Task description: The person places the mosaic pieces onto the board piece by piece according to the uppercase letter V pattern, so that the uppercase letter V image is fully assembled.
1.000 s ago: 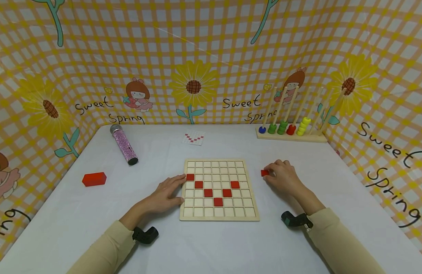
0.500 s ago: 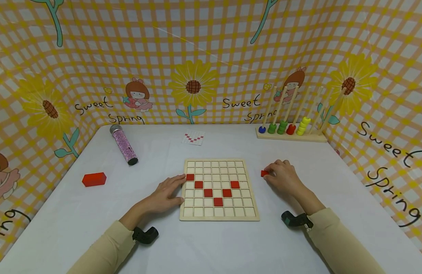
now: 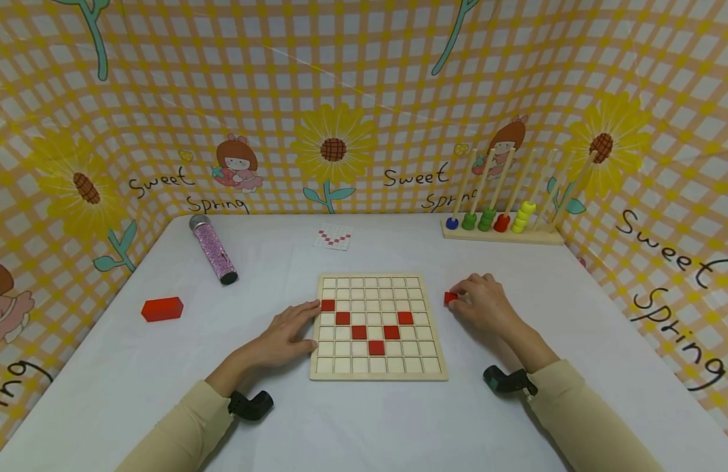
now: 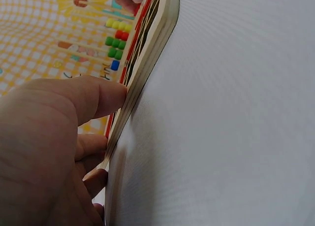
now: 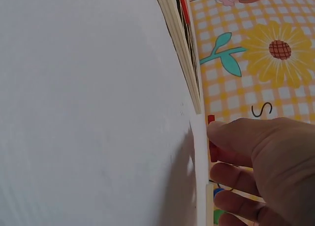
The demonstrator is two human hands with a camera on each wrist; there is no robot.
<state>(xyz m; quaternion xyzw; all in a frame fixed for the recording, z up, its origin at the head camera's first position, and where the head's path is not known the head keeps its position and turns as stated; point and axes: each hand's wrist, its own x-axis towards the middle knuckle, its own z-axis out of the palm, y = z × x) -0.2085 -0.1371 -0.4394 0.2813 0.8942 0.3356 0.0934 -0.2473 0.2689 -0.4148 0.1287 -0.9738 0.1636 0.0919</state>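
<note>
A square wooden grid board [image 3: 346,366] lies on the white table, with several red tiles set in its cells in a V shape. Against its left edge rests my left hand [image 3: 284,335], fingers stretched out. The left wrist view shows the thumb [image 4: 110,98] touching the board's side. To the right of the board, my right hand [image 3: 483,305] pinches a small red square tile [image 3: 449,299] between thumb and fingers. In the right wrist view this tile [image 5: 213,154] stands on edge, partly covered by the thumb.
Behind the board lies a small card [image 3: 334,237] printed with a red V pattern. A bead abacus [image 3: 502,237] stands at the back right. On the left are a glittery pink microphone [image 3: 215,252] and a red block [image 3: 162,309]. Patterned cloth [image 3: 364,85] walls the table.
My right hand has shifted slightly left toward the board, carrying the red tile. The left hand and the board have stayed in place.
</note>
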